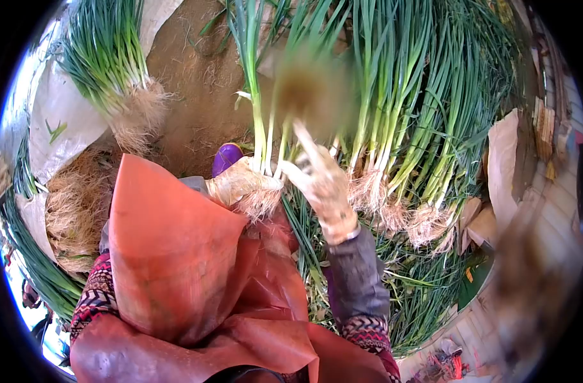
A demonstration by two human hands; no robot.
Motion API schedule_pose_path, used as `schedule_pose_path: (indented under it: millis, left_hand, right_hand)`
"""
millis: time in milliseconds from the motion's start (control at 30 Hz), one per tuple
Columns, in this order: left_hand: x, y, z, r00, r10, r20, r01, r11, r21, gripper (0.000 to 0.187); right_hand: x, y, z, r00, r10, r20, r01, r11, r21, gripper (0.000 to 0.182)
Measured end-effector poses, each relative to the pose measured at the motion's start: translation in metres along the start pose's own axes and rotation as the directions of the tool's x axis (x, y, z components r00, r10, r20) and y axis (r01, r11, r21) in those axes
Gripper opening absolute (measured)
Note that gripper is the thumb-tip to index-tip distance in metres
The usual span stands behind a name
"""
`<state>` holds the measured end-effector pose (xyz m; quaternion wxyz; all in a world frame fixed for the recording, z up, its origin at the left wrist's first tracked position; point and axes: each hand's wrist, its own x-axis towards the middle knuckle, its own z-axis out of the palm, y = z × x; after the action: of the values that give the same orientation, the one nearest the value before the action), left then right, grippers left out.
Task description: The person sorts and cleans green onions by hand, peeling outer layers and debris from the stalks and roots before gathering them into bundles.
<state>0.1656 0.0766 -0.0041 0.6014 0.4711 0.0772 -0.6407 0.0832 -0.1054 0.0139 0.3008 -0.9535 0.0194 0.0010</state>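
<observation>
brown smudge over onions, right fingers blurred

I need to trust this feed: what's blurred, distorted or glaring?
Head view: a brown-green smudge veils some leaves, upper middle; a brown blur sits lower right; the right hand looks slightly smeared; the left rim is blown out; fisheye bending, black corners.

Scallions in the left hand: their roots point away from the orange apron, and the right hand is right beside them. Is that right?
Not quite: the roots of the scallions in the left hand point toward the orange apron, as the head view shows. The right hand is right beside them, as you say.
</observation>
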Motion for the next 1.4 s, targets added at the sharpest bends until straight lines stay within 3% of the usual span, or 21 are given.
schedule_pose_path:
  millis: [100,167,200,300,367,433,467,533,633,733,800,900,967,1033,1067,1167,1200,1233,1267,1367,1400]
  left_hand:
    - [-0.005,0.014,0.008,0.994,0.083,-0.066,-0.095,0.974,-0.208,0.018]
    - [-0.003,0.007,-0.001,0.99,0.051,-0.129,-0.062,0.995,-0.084,0.015]
    - [0.0,0.001,-0.005,0.99,-0.011,-0.143,-0.002,0.996,-0.09,0.015]
    - [0.002,0.001,-0.004,0.987,-0.005,-0.159,-0.003,0.999,-0.052,0.014]
    - [0.004,0.009,0.0,0.979,0.014,-0.202,-0.016,1.0,-0.008,0.013]
    - [0.002,0.01,0.006,0.987,0.019,-0.162,-0.04,0.991,-0.131,0.012]
    - [0.002,0.009,0.007,0.988,-0.005,-0.157,-0.013,0.994,-0.113,0.013]
    - [0.005,0.006,0.006,0.985,0.038,-0.166,-0.046,0.998,-0.043,0.013]
    - [0.01,0.002,-0.002,0.969,0.09,-0.229,-0.097,0.995,-0.018,0.015]
    - [0.008,0.0,0.001,0.984,0.021,-0.179,-0.022,1.0,-0.008,0.015]
    - [0.018,-0.005,0.001,0.974,0.046,-0.22,-0.09,0.977,-0.193,0.015]
    - [0.031,-0.001,-0.006,0.98,-0.06,-0.19,0.013,0.97,-0.242,0.014]
    - [0.007,0.046,0.0,0.99,-0.108,-0.092,0.102,0.992,-0.07,0.02]
    - [-0.004,0.056,-0.004,0.976,0.208,-0.068,-0.213,0.974,-0.077,0.022]
    - [-0.004,0.053,-0.004,0.978,0.201,-0.056,-0.206,0.975,-0.082,0.022]
    - [0.01,0.051,-0.009,0.993,0.1,0.061,-0.092,0.988,-0.12,0.026]
    - [0.013,0.048,-0.01,0.993,0.067,0.093,-0.054,0.99,-0.13,0.028]
    - [0.017,0.046,-0.011,0.991,0.038,0.125,-0.021,0.991,-0.134,0.029]
    - [0.024,0.035,-0.007,0.984,0.008,0.176,0.036,0.969,-0.245,0.038]
    - [0.051,0.005,0.012,0.996,0.024,0.086,0.003,0.956,-0.295,0.034]
    - [0.066,-0.011,0.006,0.994,-0.045,0.098,0.072,0.954,-0.29,0.039]
  right_hand:
    - [0.024,0.005,0.006,0.865,0.258,0.43,-0.441,0.799,0.409,0.025]
    - [0.002,0.0,0.019,0.978,0.173,0.112,-0.205,0.875,0.438,0.013]
    - [-0.011,-0.001,0.018,0.998,-0.049,0.033,0.049,0.999,0.008,0.017]
    - [-0.042,-0.011,0.011,0.925,-0.327,-0.195,0.377,0.855,0.356,0.016]
    - [-0.039,-0.029,-0.008,0.944,0.109,0.312,-0.32,0.533,0.783,0.02]
    - [0.015,-0.001,0.001,0.991,0.133,0.026,-0.136,0.964,0.228,0.014]
    - [0.046,0.018,0.011,0.991,0.065,-0.114,-0.074,0.995,-0.071,0.012]
    - [0.092,0.043,0.04,0.978,-0.083,-0.193,0.039,0.975,-0.219,0.011]
    - [0.114,0.05,0.054,0.969,0.143,-0.203,-0.16,0.984,-0.072,0.012]
    - [0.1,0.038,0.026,0.981,-0.026,-0.19,0.03,0.999,0.015,0.013]
    - [0.08,0.009,-0.005,0.986,0.148,-0.074,-0.044,0.664,0.746,0.019]
    - [0.026,-0.031,-0.079,0.945,0.32,0.062,-0.095,0.088,0.992,0.029]
    - [-0.046,-0.029,-0.082,0.866,0.442,0.234,-0.216,-0.09,0.972,0.023]
    - [-0.126,-0.013,-0.057,0.61,0.229,0.759,-0.789,0.087,0.608,0.028]
    - [-0.181,-0.008,-0.035,0.864,0.213,0.455,-0.394,0.85,0.35,0.037]
    - [-0.183,0.013,-0.014,0.599,0.529,0.601,-0.126,0.804,-0.582,0.042]
    - [-0.148,0.022,-0.015,0.726,0.572,0.382,-0.234,0.727,-0.646,0.045]
    - [-0.112,0.032,-0.016,0.805,0.578,0.137,-0.367,0.665,-0.65,0.05]
    - [-0.067,0.048,-0.017,0.763,0.646,-0.03,-0.612,0.705,-0.358,0.065]
    - [-0.011,0.141,0.037,0.747,0.617,-0.249,-0.651,0.755,-0.082,0.054]
    - [0.008,0.111,0.008,0.655,0.746,-0.118,-0.708,0.661,0.248,0.043]
